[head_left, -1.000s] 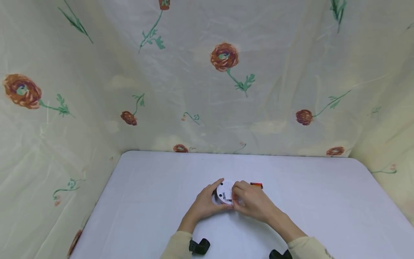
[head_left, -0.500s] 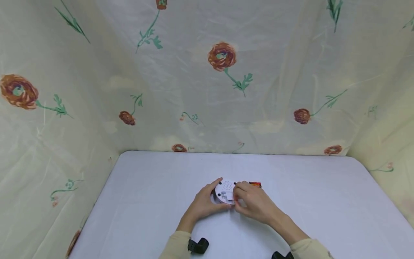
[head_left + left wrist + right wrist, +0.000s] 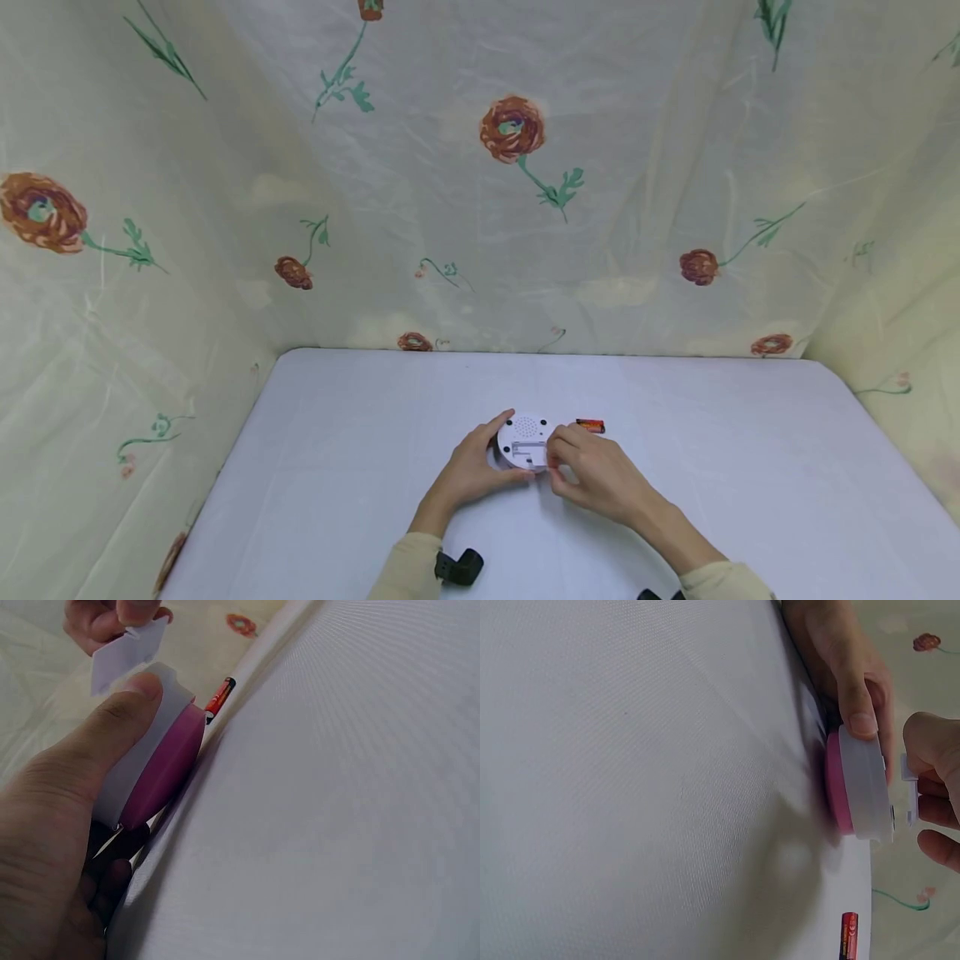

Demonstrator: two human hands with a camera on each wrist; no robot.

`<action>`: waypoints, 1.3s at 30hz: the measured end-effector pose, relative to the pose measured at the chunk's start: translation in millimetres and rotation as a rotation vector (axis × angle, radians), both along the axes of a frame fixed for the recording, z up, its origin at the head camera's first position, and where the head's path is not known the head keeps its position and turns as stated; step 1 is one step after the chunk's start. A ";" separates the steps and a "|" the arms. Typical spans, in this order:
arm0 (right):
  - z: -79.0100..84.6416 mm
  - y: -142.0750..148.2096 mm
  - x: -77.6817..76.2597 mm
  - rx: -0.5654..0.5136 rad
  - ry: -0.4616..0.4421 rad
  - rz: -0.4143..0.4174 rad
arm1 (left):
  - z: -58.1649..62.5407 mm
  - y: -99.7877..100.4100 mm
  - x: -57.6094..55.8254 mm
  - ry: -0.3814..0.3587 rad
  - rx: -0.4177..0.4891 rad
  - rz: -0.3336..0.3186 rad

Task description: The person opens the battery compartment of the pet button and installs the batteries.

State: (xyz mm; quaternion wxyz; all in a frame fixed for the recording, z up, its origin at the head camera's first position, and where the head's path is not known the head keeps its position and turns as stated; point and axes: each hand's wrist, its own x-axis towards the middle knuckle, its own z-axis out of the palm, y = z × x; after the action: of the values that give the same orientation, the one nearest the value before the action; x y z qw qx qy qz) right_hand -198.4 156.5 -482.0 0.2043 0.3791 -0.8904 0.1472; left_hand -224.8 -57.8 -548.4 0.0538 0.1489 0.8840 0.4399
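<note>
The left hand (image 3: 476, 468) is wrapped partway around a round white-and-pink device (image 3: 527, 427), its thumb pressed along the near rim and its other fingers reaching around the far side. Between that thumb and those fingers, the device's white face is turned up, showing a patch of small speaker holes, dark round feet and, nearer the thumb, an uncovered battery compartment (image 3: 528, 451); the pink side is below, toward the tabletop (image 3: 375, 425). The right hand (image 3: 592, 473) has its thumb and fingers pinched on a thin white battery cover (image 3: 129, 655), held just beside the device's face and apart from it, near the left thumb's tip. Just beyond the right hand's knuckles, a red-and-black cylindrical battery (image 3: 591, 426) lies on the tabletop, touched by neither hand. Behind both hands' fingers, past the table's far edge, hangs a pale flower-patterned cloth (image 3: 622, 250).
</note>
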 end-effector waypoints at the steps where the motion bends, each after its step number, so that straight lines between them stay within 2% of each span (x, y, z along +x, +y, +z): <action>1: -0.2 0.4 0.3 -0.004 0.003 0.000 | -0.3 -0.1 -0.2 -0.001 0.001 0.001; 13: -4.0 6.6 3.3 -0.032 0.035 0.000 | -2.2 -0.9 -1.7 0.018 0.003 -0.006; 24: -9.0 10.9 10.5 -0.016 -0.006 -0.042 | -5.5 -1.3 -4.0 0.073 0.032 -0.032; 39: -18.6 14.2 18.2 -0.015 -0.044 -0.028 | -5.1 -1.3 -3.1 0.078 0.041 -0.015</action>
State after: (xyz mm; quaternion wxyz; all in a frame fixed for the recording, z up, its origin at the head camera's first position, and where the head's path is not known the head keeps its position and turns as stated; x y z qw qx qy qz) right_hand -180.1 170.7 -500.6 0.1894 0.3617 -0.8989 0.1592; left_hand -228.0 -59.2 -553.6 0.0198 0.1737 0.8750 0.4515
